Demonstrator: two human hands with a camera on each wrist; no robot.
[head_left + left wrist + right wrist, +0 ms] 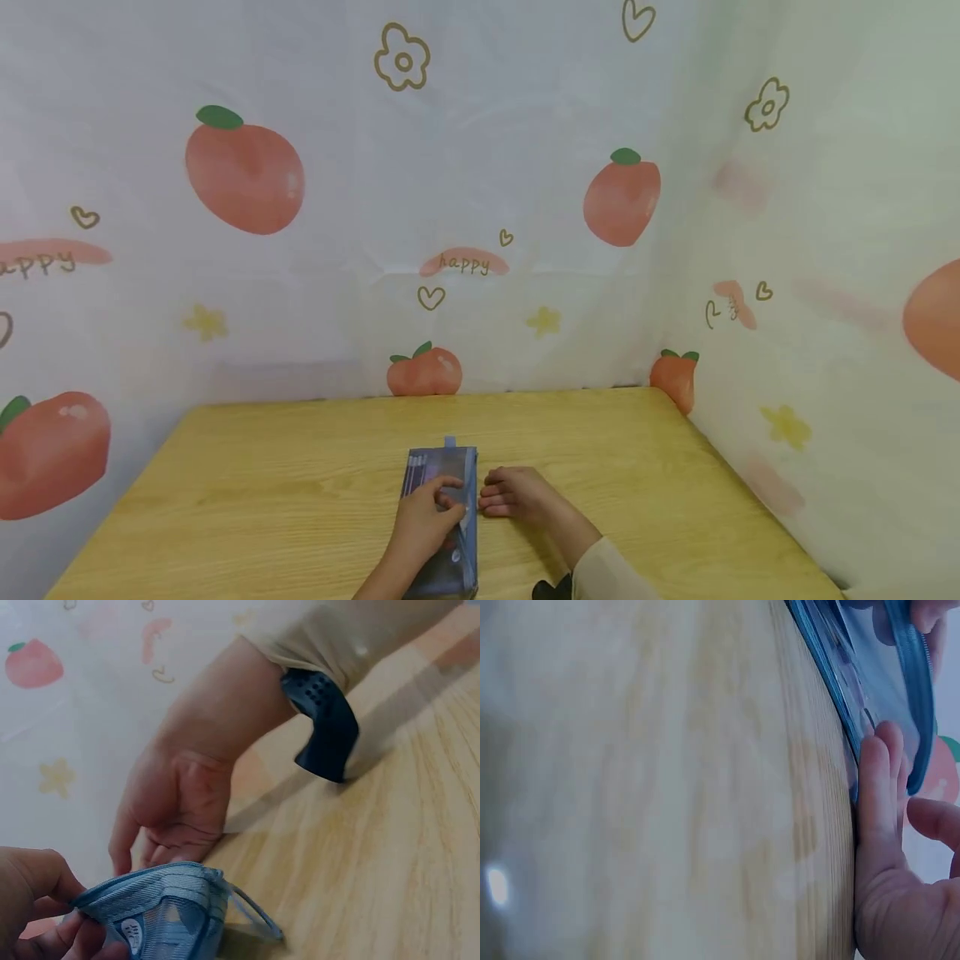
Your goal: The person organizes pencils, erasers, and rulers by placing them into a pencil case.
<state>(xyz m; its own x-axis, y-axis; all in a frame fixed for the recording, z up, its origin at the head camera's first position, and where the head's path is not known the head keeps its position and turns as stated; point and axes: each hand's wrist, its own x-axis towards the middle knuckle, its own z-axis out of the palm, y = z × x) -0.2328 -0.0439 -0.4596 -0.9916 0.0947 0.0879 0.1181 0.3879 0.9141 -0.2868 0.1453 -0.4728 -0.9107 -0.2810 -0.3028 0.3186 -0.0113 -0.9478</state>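
Observation:
A blue zippered pouch with see-through sides lies lengthwise on the table in the head view. My left hand is over it, and in the left wrist view its thumb and fingers pinch the zippered edge of the pouch. To the right of the pouch, my right hand rests side-down at the table with its fingers extended. In the right wrist view, these straight fingers reach the raised gap along the pouch's zipper. Slim shapes show through the clear side.
The wood-grain table ends at a wall sheet printed with fruit, which also runs along its right side. A dark strap hangs at the right sleeve's cuff. A loop of cord sticks out from the pouch's end.

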